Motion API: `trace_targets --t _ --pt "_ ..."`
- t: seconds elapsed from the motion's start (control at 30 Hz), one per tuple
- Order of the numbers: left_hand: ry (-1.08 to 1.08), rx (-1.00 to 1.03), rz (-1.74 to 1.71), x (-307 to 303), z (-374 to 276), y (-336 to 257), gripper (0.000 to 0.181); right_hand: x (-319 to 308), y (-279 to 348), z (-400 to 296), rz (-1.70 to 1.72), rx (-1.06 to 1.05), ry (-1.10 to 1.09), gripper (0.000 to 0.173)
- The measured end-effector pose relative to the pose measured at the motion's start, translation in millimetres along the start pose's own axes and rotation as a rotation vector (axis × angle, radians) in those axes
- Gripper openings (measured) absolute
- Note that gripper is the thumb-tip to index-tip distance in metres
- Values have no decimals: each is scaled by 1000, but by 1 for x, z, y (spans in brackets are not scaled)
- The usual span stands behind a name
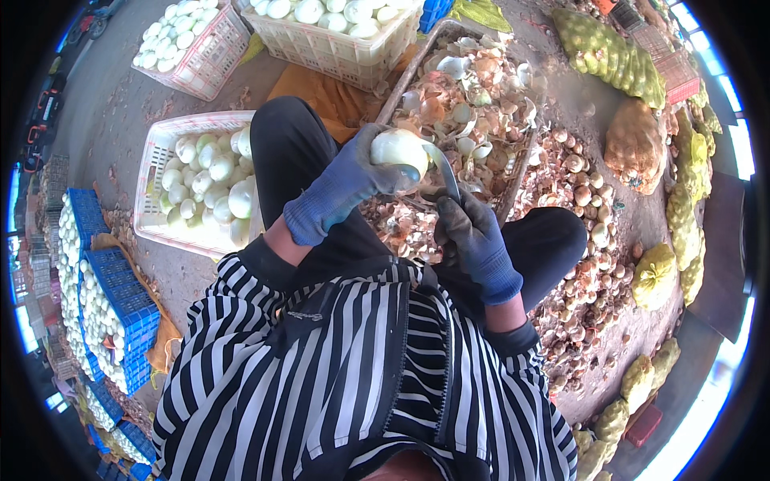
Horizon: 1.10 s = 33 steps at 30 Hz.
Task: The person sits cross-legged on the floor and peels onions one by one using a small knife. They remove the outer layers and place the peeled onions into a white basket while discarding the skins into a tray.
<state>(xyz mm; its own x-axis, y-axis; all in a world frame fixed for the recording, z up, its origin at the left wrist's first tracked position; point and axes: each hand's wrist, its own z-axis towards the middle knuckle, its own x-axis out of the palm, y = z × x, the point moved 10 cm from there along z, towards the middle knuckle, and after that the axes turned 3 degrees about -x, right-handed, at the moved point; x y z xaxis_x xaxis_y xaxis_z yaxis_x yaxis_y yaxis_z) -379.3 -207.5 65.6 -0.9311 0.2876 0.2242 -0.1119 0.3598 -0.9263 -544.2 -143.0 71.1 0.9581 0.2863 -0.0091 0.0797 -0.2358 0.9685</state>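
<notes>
My left hand [367, 168], in a blue knit work glove with a dark palm, grips a peeled white onion [399, 154] above my lap. In my right hand [466, 225], gloved alike, is a knife whose curved blade [446, 171] points up, its tip at the onion's right side. Beyond both hands lies a long trough [394, 99] heaped with onion skins [472, 114]. A white plastic crate [147, 198] of peeled onions [210, 174] stands beside my left knee.
Two more crates of peeled onions [180, 30] stand at the top left. Blue crates [129, 312] of onions line the left. Unpeeled onions [580, 195] and skins cover the floor at my right. Filled mesh sacks [634, 144] lie farther right.
</notes>
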Motion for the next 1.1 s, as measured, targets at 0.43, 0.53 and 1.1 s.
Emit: trace_targets --t 0.43,0.53,1.1 --pt "229 -76 -86 15 -6 13 78 -9 -21 -3 231 176 -21 33" --pt "280 -104 -147 24 -12 9 83 -17 -24 0 310 94 -142 37" --pt "317 -107 -281 53 -22 13 93 -53 -1 30 392 -343 -443 16"
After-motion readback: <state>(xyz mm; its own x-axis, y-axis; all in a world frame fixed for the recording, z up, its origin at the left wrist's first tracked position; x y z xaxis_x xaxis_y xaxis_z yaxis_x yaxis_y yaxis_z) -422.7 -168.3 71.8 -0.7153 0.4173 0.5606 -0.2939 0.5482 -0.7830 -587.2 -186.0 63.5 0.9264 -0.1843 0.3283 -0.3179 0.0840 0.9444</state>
